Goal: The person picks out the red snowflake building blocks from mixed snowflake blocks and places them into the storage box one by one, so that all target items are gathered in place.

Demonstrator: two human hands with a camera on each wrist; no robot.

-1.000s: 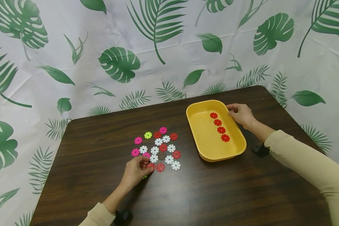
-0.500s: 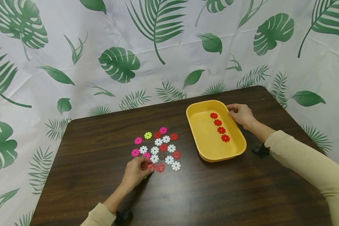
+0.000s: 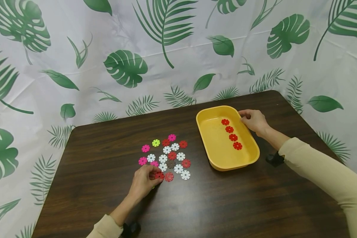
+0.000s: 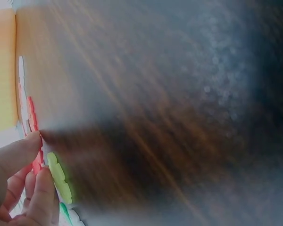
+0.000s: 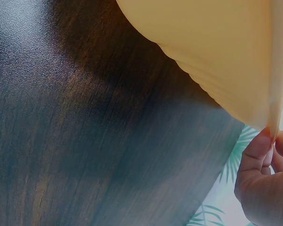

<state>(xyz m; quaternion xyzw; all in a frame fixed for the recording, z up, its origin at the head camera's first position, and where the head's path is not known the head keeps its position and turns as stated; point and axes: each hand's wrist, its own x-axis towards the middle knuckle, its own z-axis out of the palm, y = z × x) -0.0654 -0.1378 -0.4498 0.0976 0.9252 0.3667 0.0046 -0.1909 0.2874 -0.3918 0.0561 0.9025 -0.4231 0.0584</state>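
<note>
In the head view my left hand [image 3: 144, 181] is at the near left side of a group of flat notched discs on the table. Its thumb and fingers pinch a red disc [image 3: 159, 175] by the edge; the left wrist view shows the same grip, with a yellow-green disc [image 4: 60, 178] right beside the fingertips. Another red disc [image 3: 169, 177] lies just to the right. My right hand [image 3: 254, 120] pinches the far right rim of a yellow tray [image 3: 206, 145]. Inside that tray, several red discs [image 3: 233, 137] form a slanting row.
White discs [image 3: 185, 175], pink discs [image 3: 145, 148], a brown disc [image 3: 171, 164] and a lime disc [image 3: 156, 142] lie loosely grouped left of the tray. The dark wooden table [image 3: 214, 205] ends at a leaf-printed cloth [image 3: 178, 49] behind.
Both hands have stayed almost in place. The red disc at my left fingertips now looks deeper red and slightly tilted. The tray and its row of discs look the same.
</note>
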